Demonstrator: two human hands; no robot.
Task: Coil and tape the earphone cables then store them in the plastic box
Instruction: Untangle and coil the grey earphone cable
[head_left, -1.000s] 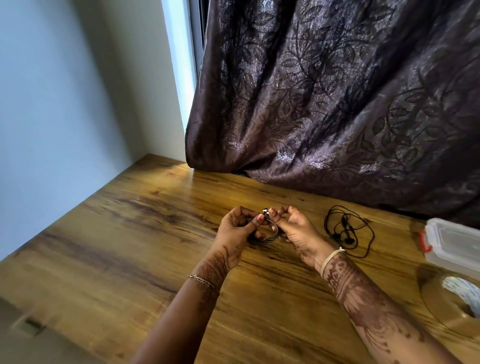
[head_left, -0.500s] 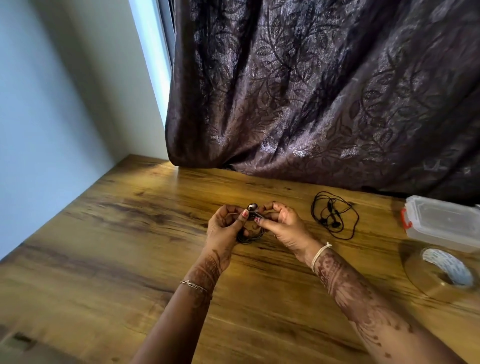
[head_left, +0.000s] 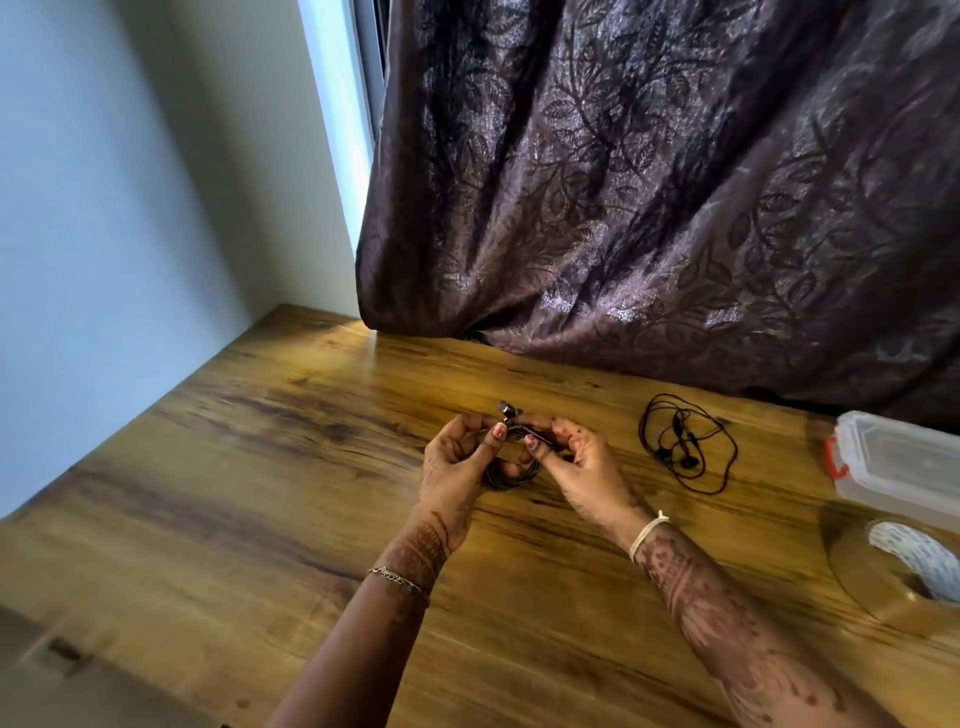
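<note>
Both hands, left hand (head_left: 457, 457) and right hand (head_left: 582, 462), pinch the coiled earphone cable (head_left: 511, 475) closed so the loops don't spring apart before taping.

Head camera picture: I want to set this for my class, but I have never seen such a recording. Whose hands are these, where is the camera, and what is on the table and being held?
No machine here: a person wears one wide-angle camera on the head, looking forward and down, so you see their own two bare hands. The left hand and right hand together hold a coiled earphone cable just above the wooden table. To the right lie a second, loose black earphone cable, a clear plastic box with its lid on, and a roll of tape. A dark patterned curtain hangs behind.
</note>
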